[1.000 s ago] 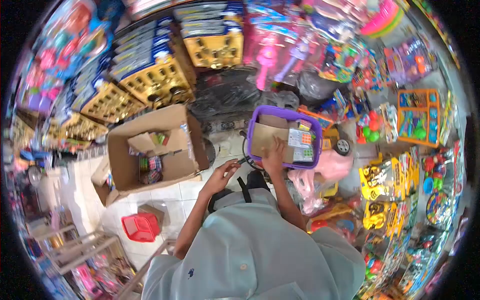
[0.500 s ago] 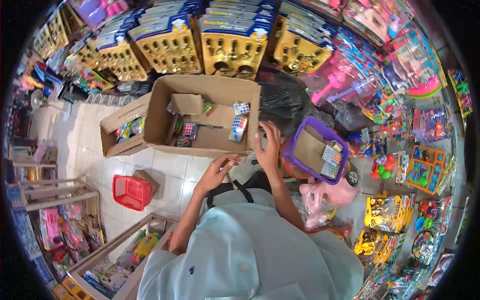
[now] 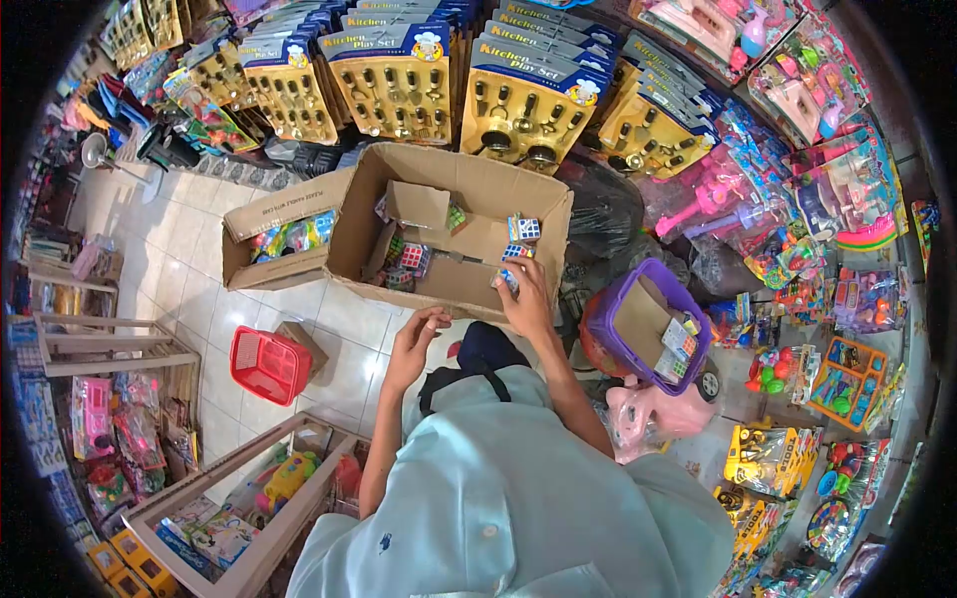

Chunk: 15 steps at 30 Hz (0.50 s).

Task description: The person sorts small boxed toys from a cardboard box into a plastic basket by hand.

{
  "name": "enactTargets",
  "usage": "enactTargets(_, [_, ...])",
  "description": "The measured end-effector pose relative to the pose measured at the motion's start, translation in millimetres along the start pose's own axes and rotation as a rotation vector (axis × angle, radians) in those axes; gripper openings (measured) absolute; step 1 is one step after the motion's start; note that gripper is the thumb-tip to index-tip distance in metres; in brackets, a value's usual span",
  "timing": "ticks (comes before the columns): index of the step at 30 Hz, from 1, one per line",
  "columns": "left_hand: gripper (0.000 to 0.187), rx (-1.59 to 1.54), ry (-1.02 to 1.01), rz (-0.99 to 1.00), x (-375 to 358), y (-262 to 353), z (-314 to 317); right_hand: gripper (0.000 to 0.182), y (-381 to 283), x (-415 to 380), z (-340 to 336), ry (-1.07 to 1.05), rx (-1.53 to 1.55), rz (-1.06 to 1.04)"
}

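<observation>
My right hand [image 3: 527, 301] reaches over the near wall of a large cardboard box [image 3: 449, 296]. Its thumb and fingers close on a packaged puzzle cube [image 3: 517, 252] at the box's right end, covering the lower part of the package. Just behind that lies another puzzle cube [image 3: 523, 228]. My left hand [image 3: 414, 347] is empty, its fingers loosely bent and apart, in front of the same near wall. Toward the left inside the box are a red-and-white-faced puzzle cube [image 3: 414, 257] and several others, partly hidden by a cardboard flap [image 3: 419, 204].
A purple basket [image 3: 623, 351] holding cardboard and puzzle cubes stands to the right. On the left are a smaller carton [image 3: 289, 202] with colourful packets and a red basket [image 3: 269, 366]. Carded kitchen play sets [image 3: 528, 105] line the back; a black bag [image 3: 598, 204] lies beside the box.
My right hand has moved from outside the box's right corner to the packaged cube inside. My left hand has lowered slightly from the rim. The whole view has shifted.
</observation>
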<state>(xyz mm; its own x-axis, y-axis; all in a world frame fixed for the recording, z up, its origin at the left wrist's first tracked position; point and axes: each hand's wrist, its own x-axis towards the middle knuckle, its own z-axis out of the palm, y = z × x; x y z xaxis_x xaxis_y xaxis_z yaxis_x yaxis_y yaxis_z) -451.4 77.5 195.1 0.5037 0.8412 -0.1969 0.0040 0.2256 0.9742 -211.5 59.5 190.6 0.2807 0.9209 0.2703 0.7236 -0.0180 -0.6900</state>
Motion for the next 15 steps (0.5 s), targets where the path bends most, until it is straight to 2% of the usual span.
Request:
enactTargets(7, [0.036, -0.026, 0.046, 0.003, 38, 21, -18, 0.028, 23, 27, 18, -0.142, -0.025, 0.063])
enactTargets(9, [0.035, 0.054, 0.036, 0.067, 58, 28, -26, 0.028, 27, 35, 25, -0.197, 0.000, 0.106])
enactTargets(11, [0.034, 0.024, 0.035, 0.031, 80, 29, -32, 0.029, 33, 47, 32, -0.256, 0.034, 0.137])
enactTargets(13, [0.030, 0.087, 0.017, 0.004, 105, 25, -42, 0.035, 41, 58, 44, -0.416, 0.056, 0.150])
enactTargets(14, [0.025, 0.246, -0.026, -0.028, 120, 18, -52, 0.035, 45, 63, 53, -0.418, 0.073, 0.149])
enactTargets(15, [0.025, 0.260, -0.021, -0.027, 137, 7, -60, 0.038, 50, 70, 63, -0.551, 0.041, 0.162])
